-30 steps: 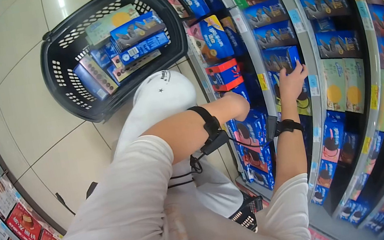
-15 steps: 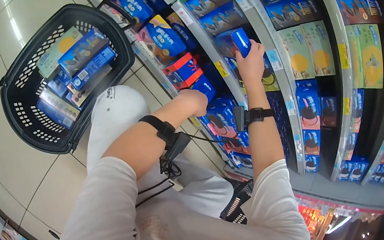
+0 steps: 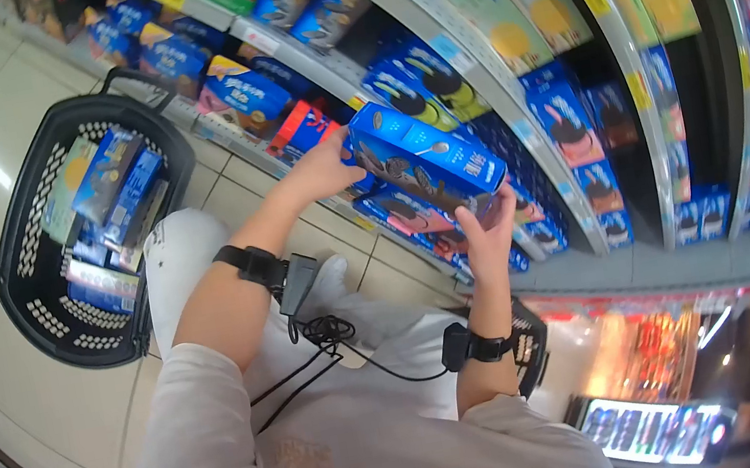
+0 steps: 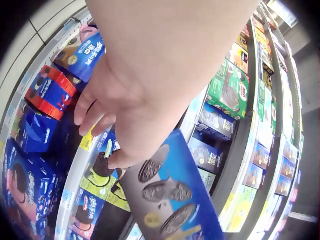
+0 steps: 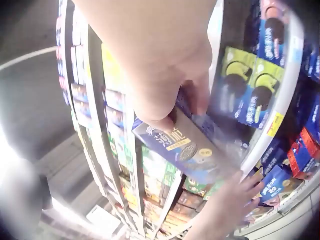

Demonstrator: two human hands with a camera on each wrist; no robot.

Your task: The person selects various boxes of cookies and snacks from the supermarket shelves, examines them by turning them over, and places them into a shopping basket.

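Observation:
A blue box of thin chocolate sandwich cookies is held in the air in front of the shelves. My right hand grips one end of it, thumb on the near face and fingers round the other side. At the opposite end is my left hand, its fingertips right at the box's edge. In the left wrist view the left thumb overlaps the corner of the box, while the fingers stand apart from it. The right wrist view shows the printed front of the box between both hands.
A black shopping basket with several cookie boxes stands on the tiled floor at left. Shelves of cookie packs run along the right; a red-and-blue box sits behind the left hand. Cables hang between the wrist cameras.
The right hand has taken the cookie box off the shelf, turned it and brought it nearer the body. The left hand has lifted from the lower shelf to the box's end. The view has swung right.

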